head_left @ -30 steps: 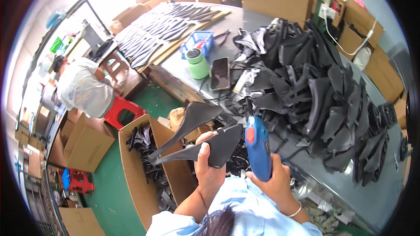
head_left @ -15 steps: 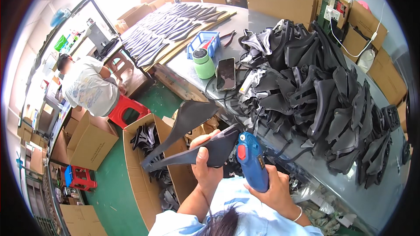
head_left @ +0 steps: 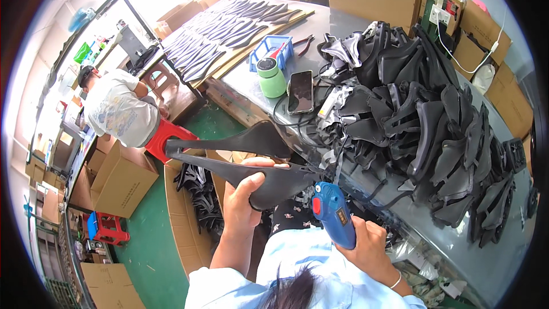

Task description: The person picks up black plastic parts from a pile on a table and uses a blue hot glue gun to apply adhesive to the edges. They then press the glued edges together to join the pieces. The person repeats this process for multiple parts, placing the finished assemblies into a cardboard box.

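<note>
My left hand [head_left: 242,201] grips a black V-shaped part [head_left: 275,185] that looks like a bicycle saddle shell, thumb on top and fingers behind. Its two wings meet at a narrow end pointing left. Wrapped round the handle of a blue handheld power tool [head_left: 333,215] with a red button is my right hand [head_left: 366,245]. The tool's head is close to the right end of the nearer wing; I cannot tell whether its tip touches. A large pile of similar black parts [head_left: 412,120] covers the table on the right.
Left of my arm stands an open cardboard box [head_left: 184,217] holding black parts. On the grey table [head_left: 337,20] are a green bottle [head_left: 272,80], a phone [head_left: 301,92], a blue basket [head_left: 280,46] and pliers [head_left: 306,43]. A person [head_left: 121,103] sits on a red stool [head_left: 163,140].
The black part has turned, its narrow end swinging up and to the left. My left wrist has rotated with it. The blue tool has shifted slightly right and down.
</note>
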Tool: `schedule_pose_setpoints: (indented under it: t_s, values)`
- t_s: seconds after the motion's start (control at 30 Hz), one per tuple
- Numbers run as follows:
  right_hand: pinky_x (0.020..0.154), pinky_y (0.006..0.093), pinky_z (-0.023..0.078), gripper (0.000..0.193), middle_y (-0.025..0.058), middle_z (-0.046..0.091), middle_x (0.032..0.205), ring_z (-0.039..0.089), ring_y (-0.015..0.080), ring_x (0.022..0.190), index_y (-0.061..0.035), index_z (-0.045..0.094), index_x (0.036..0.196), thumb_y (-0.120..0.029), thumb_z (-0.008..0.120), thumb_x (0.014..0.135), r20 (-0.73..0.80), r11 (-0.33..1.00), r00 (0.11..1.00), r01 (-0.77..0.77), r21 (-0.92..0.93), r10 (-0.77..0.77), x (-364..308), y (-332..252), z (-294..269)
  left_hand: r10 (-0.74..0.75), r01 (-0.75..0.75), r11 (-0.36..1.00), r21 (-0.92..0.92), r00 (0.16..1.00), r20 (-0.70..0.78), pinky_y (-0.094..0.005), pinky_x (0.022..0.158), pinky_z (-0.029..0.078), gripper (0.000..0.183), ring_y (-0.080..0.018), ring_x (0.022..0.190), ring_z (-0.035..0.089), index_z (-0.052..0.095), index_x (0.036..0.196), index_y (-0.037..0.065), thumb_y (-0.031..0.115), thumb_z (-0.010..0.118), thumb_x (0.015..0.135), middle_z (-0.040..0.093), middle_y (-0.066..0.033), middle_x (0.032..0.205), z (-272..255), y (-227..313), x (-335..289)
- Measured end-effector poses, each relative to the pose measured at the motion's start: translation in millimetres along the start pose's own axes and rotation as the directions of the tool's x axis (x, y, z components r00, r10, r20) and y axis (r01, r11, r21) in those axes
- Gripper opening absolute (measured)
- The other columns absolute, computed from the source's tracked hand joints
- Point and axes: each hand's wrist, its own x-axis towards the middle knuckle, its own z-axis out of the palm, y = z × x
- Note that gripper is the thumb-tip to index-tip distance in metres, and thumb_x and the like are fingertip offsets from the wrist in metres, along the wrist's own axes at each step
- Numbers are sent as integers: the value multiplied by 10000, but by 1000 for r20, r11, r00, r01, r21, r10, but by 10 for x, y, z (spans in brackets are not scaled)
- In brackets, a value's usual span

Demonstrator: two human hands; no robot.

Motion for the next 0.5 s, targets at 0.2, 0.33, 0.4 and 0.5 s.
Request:
schedule_pose_setpoints:
  t_s: [0.2,0.33,0.4,0.5]
  values:
    - [539,354,434,593,112,582,652,570,264,540,30,511,1046,-157,804,565,40,998,999,36,-42,-34,12,-32,25,-82,76,993,90,995,62,-330,804,524,283,-239,863,653,576,1032,-69,72,572,787,647,-196,959,-65,40,-13]
    - [542,356,437,586,107,579,645,574,260,544,29,514,1042,-154,801,565,38,997,998,55,-50,-53,36,-56,111,-88,78,978,192,995,43,-272,777,503,259,-157,839,633,587,1039,-49,44,613,799,653,-114,930,-110,-11,-64]
    - [543,361,439,589,108,580,643,576,267,547,27,514,1043,-153,801,562,59,997,997,58,-41,-56,34,-53,153,-67,65,955,290,998,-2,-286,773,507,255,-178,837,636,575,1027,-45,66,619,802,645,-120,919,-197,-89,-77]
    - [542,377,440,582,119,579,642,572,287,546,21,513,1037,-148,800,559,46,998,997,60,3,-60,75,-64,180,14,49,952,303,979,-203,-272,763,497,201,-152,838,621,576,1012,-19,66,608,832,631,-80,931,-560,-217,-152]
